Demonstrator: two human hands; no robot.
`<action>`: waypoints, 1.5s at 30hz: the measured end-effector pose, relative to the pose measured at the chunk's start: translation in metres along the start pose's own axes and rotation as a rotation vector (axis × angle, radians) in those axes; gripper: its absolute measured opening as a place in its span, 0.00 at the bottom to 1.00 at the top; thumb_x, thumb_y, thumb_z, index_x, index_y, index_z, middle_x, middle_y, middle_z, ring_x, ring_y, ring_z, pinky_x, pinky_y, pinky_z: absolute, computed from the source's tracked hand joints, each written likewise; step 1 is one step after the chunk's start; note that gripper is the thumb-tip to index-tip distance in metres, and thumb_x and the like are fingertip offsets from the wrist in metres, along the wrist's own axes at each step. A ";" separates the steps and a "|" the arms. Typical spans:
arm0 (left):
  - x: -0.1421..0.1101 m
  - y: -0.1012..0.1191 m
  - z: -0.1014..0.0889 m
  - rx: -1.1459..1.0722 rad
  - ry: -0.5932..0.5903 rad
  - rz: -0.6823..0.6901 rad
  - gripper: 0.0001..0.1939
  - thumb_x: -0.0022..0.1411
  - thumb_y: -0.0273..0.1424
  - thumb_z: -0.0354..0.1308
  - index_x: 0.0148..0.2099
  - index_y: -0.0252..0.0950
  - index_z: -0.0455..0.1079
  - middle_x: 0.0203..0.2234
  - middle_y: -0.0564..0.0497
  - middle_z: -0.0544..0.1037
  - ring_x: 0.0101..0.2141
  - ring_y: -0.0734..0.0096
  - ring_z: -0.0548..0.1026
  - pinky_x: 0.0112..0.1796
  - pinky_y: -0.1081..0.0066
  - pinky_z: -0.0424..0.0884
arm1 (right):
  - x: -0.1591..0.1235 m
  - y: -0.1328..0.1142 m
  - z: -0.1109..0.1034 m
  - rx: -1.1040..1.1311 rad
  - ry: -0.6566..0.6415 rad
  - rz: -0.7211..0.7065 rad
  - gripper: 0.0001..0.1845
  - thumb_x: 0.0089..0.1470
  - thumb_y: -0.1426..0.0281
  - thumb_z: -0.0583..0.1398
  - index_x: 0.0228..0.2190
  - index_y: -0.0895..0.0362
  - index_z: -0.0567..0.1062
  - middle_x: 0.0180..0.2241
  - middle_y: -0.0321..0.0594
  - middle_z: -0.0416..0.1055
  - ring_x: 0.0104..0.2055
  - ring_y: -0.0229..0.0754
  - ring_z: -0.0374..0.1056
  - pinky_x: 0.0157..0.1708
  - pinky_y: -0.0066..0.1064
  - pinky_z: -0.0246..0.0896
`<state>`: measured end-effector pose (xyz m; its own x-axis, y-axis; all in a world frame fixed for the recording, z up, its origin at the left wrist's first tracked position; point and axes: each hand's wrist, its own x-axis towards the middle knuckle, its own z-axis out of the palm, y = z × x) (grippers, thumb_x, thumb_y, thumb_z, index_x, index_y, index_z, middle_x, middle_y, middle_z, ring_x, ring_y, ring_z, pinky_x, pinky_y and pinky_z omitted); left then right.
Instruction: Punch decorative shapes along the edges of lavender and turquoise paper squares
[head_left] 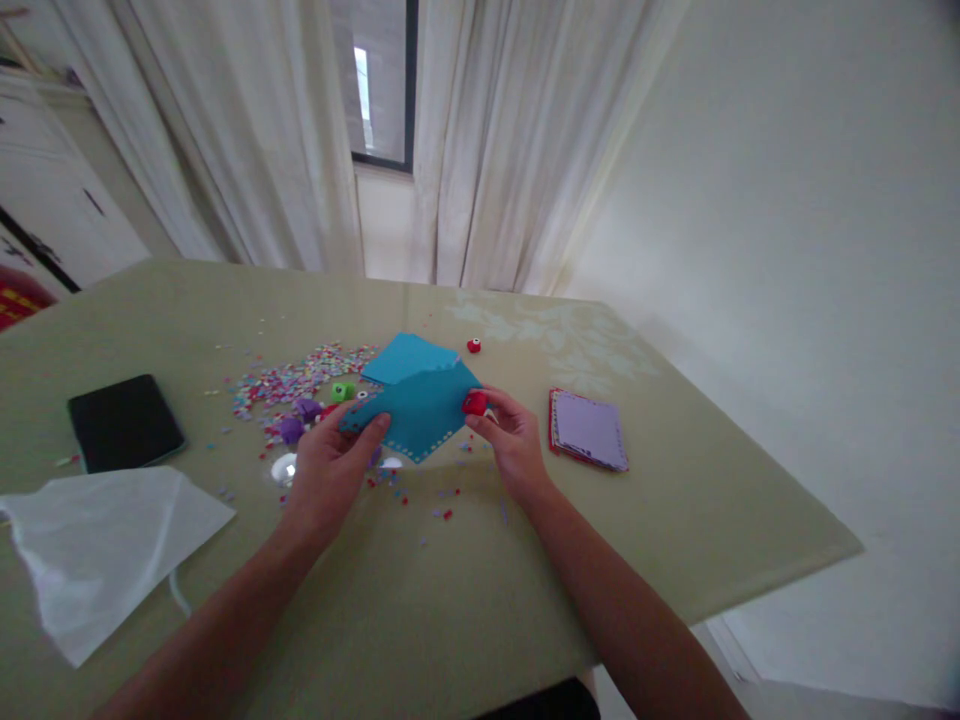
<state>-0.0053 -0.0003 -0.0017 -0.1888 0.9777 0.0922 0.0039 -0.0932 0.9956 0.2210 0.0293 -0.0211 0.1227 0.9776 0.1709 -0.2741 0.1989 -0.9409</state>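
Observation:
My left hand (330, 462) pinches the left corner of a blue paper sheet (418, 400) held just above the table (420, 610). The sheet has small holes punched along its lower edges. My right hand (510, 432) grips a small red hole punch (475, 403) clamped on the sheet's right edge. Both hands are closed on what they hold.
Colourful paper confetti (300, 378) is scattered behind the sheet, with green (343, 391) and purple punches (304, 408) among it. A second red punch (473, 346) lies farther back. A stack of coloured paper (589, 428) sits right; a black tablet (124, 420) and a clear plastic bag (97, 545) sit left.

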 end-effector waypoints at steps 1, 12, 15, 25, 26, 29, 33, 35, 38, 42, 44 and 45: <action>-0.001 0.002 0.001 -0.031 -0.003 -0.011 0.28 0.57 0.52 0.75 0.50 0.37 0.80 0.34 0.51 0.84 0.30 0.66 0.79 0.33 0.70 0.76 | 0.000 0.000 0.001 0.040 0.008 0.015 0.21 0.39 0.64 0.81 0.39 0.48 0.88 0.46 0.38 0.82 0.47 0.47 0.75 0.52 0.40 0.71; -0.004 -0.004 0.004 -0.024 0.024 -0.100 0.24 0.56 0.54 0.73 0.36 0.39 0.75 0.27 0.53 0.81 0.25 0.65 0.80 0.29 0.65 0.82 | -0.005 -0.013 0.005 0.155 0.062 0.079 0.24 0.40 0.61 0.81 0.35 0.51 0.78 0.44 0.39 0.83 0.42 0.44 0.76 0.43 0.34 0.74; 0.001 -0.007 0.001 -0.064 0.100 -0.098 0.24 0.54 0.52 0.75 0.33 0.39 0.71 0.23 0.59 0.75 0.23 0.69 0.78 0.27 0.68 0.83 | -0.006 -0.010 0.004 0.140 -0.003 0.128 0.26 0.38 0.63 0.82 0.33 0.51 0.74 0.37 0.35 0.81 0.36 0.40 0.74 0.37 0.31 0.70; -0.009 -0.001 0.012 -0.121 -0.030 -0.125 0.28 0.50 0.51 0.79 0.44 0.37 0.77 0.37 0.48 0.87 0.39 0.53 0.87 0.40 0.59 0.86 | -0.017 -0.002 0.016 0.116 -0.182 0.309 0.24 0.38 0.55 0.82 0.31 0.52 0.81 0.30 0.33 0.76 0.29 0.37 0.65 0.31 0.30 0.61; -0.010 -0.001 0.012 -0.127 -0.036 -0.130 0.29 0.50 0.51 0.79 0.45 0.37 0.78 0.38 0.47 0.88 0.39 0.53 0.87 0.40 0.58 0.86 | -0.018 -0.003 0.017 0.137 -0.177 0.311 0.24 0.36 0.58 0.83 0.31 0.52 0.81 0.31 0.33 0.76 0.31 0.37 0.66 0.33 0.30 0.63; -0.010 0.002 0.011 -0.101 -0.070 -0.129 0.29 0.49 0.51 0.80 0.45 0.37 0.80 0.40 0.44 0.89 0.39 0.51 0.87 0.41 0.57 0.85 | -0.018 -0.006 0.017 0.163 -0.192 0.326 0.24 0.34 0.63 0.83 0.32 0.52 0.81 0.33 0.32 0.77 0.33 0.38 0.69 0.36 0.30 0.66; -0.012 0.005 0.011 0.009 -0.084 -0.101 0.26 0.52 0.52 0.78 0.44 0.38 0.82 0.42 0.43 0.90 0.41 0.47 0.87 0.41 0.55 0.85 | -0.019 -0.006 0.016 0.145 -0.217 0.346 0.21 0.37 0.64 0.82 0.32 0.52 0.81 0.33 0.32 0.78 0.30 0.36 0.67 0.29 0.28 0.62; -0.013 0.005 0.011 0.014 -0.078 -0.103 0.26 0.52 0.51 0.78 0.44 0.38 0.82 0.44 0.43 0.89 0.40 0.48 0.88 0.40 0.56 0.85 | -0.020 -0.006 0.015 0.128 -0.237 0.363 0.22 0.38 0.64 0.82 0.32 0.52 0.80 0.33 0.32 0.77 0.29 0.36 0.67 0.28 0.28 0.62; -0.013 0.006 0.012 -0.030 -0.068 -0.131 0.26 0.51 0.49 0.78 0.46 0.37 0.81 0.45 0.44 0.89 0.38 0.50 0.88 0.36 0.59 0.86 | -0.022 -0.007 0.016 0.113 -0.272 0.387 0.23 0.38 0.63 0.82 0.32 0.53 0.79 0.34 0.33 0.77 0.30 0.37 0.70 0.31 0.28 0.67; -0.014 0.008 0.012 -0.049 -0.063 -0.146 0.24 0.51 0.47 0.78 0.44 0.38 0.81 0.43 0.45 0.89 0.37 0.51 0.88 0.35 0.59 0.86 | -0.024 -0.007 0.016 0.105 -0.300 0.396 0.23 0.39 0.62 0.82 0.35 0.52 0.81 0.37 0.33 0.78 0.32 0.36 0.72 0.34 0.29 0.70; -0.014 0.009 0.012 -0.040 -0.056 -0.140 0.24 0.51 0.45 0.78 0.45 0.38 0.81 0.43 0.45 0.89 0.38 0.50 0.88 0.37 0.58 0.86 | -0.025 -0.005 0.015 0.079 -0.311 0.381 0.22 0.42 0.61 0.81 0.36 0.52 0.82 0.36 0.33 0.78 0.31 0.36 0.71 0.32 0.29 0.69; -0.014 0.009 0.013 -0.034 -0.051 -0.133 0.24 0.52 0.45 0.79 0.46 0.37 0.81 0.44 0.44 0.89 0.38 0.50 0.88 0.39 0.58 0.86 | -0.024 -0.004 0.014 0.065 -0.315 0.372 0.21 0.43 0.60 0.81 0.37 0.52 0.83 0.36 0.33 0.78 0.31 0.36 0.71 0.32 0.28 0.68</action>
<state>0.0098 -0.0128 0.0060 -0.1349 0.9901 -0.0388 -0.0514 0.0322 0.9982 0.2054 0.0057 -0.0171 -0.2864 0.9545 -0.0833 -0.3049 -0.1732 -0.9365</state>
